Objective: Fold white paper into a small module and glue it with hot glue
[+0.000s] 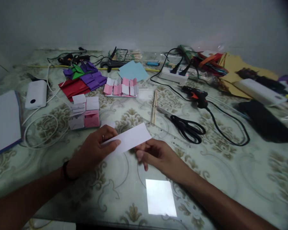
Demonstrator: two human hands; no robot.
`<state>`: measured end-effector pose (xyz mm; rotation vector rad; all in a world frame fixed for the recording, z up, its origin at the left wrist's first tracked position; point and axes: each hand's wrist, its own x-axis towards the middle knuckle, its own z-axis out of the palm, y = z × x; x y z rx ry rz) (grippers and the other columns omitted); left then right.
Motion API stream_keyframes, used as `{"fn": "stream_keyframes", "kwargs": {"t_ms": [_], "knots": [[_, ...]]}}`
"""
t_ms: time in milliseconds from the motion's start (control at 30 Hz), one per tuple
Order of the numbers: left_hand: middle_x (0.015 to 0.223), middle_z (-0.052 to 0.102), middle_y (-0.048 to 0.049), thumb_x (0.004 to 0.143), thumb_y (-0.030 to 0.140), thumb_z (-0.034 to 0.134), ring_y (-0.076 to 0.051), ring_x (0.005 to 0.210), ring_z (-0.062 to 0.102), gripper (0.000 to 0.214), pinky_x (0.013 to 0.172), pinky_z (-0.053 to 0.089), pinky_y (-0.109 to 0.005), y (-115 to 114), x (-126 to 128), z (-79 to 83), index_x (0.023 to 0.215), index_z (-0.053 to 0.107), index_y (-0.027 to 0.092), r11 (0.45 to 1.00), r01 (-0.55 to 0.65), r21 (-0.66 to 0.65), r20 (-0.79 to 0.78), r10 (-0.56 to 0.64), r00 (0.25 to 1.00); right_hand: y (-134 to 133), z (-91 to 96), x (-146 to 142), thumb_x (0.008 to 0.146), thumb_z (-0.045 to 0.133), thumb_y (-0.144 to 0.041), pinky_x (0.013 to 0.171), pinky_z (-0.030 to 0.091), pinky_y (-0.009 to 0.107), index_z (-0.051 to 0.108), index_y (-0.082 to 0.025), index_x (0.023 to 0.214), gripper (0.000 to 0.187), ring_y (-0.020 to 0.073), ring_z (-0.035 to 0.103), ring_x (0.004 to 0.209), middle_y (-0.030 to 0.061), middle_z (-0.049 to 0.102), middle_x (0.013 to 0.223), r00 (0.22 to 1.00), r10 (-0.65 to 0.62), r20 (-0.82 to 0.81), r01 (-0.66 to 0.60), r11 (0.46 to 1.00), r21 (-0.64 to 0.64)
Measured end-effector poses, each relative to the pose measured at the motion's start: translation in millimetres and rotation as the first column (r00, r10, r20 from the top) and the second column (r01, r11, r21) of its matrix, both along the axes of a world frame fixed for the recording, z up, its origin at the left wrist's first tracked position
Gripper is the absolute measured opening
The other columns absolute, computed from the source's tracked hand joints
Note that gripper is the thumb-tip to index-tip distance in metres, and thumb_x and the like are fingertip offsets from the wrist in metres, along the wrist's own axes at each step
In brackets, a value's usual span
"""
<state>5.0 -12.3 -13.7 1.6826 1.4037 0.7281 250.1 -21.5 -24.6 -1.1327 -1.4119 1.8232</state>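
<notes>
Both of my hands hold a white paper strip (132,137) just above the glass-topped table (230,172). My left hand (93,150) grips the strip's left end with curled fingers, a dark band on its wrist. My right hand (156,155) pinches the strip from below near its middle. A small stack of folded white and pink paper pieces (85,111) lies just beyond my left hand.
Black scissors (187,127), wooden sticks (154,106) and a glue gun (196,95) with its cable lie to the right. Folded pink, purple, red and green papers, a blue sheet (133,71), a power strip (172,76), a white power bank (36,94) and a notebook (3,121) are spread around.
</notes>
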Motion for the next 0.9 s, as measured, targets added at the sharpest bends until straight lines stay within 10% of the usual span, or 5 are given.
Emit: {"fn": "stream_keyframes", "kwargs": {"t_ms": [300,567,900], "knots": [[0.071,0.060,0.0030,0.094,0.037,0.060,-0.011,0.062,0.046,0.025,0.056,0.033,-0.023,-14,11,10.1,0.088,0.070,0.015,0.919,0.302,-0.252,0.023,-0.306,0.952,-1,5.6,-4,0.088,0.075,-0.057,0.057,0.048,0.024,0.061,-0.018,0.073,0.044,0.0098,0.056,0.055,-0.0013,0.063,0.068,0.998,-0.060,-0.023,0.061,0.995,0.079],[0.063,0.041,0.0061,0.094,0.036,0.059,-0.008,0.058,0.035,0.031,0.052,0.026,-0.023,-14,11,10.1,0.070,0.056,0.017,0.941,0.284,-0.186,-0.033,-0.295,0.955,-14,1.3,-7,0.087,0.077,-0.051,0.053,0.037,0.023,0.066,-0.016,0.071,0.041,0.0112,0.050,0.058,-0.0012,0.058,0.064,0.986,0.133,0.100,-0.138,0.989,0.046],[0.066,0.068,0.0008,0.096,0.046,0.057,-0.011,0.054,0.050,0.039,0.051,0.031,-0.023,-15,10,7.7,0.082,0.077,0.015,0.876,0.336,-0.345,-0.026,-0.367,0.930,-14,-2.0,-11,0.090,0.075,-0.038,0.064,0.045,0.024,0.072,-0.015,0.080,0.025,0.0134,0.055,0.068,0.0011,0.067,0.076,0.990,0.137,0.025,-0.139,0.984,0.112]]}}
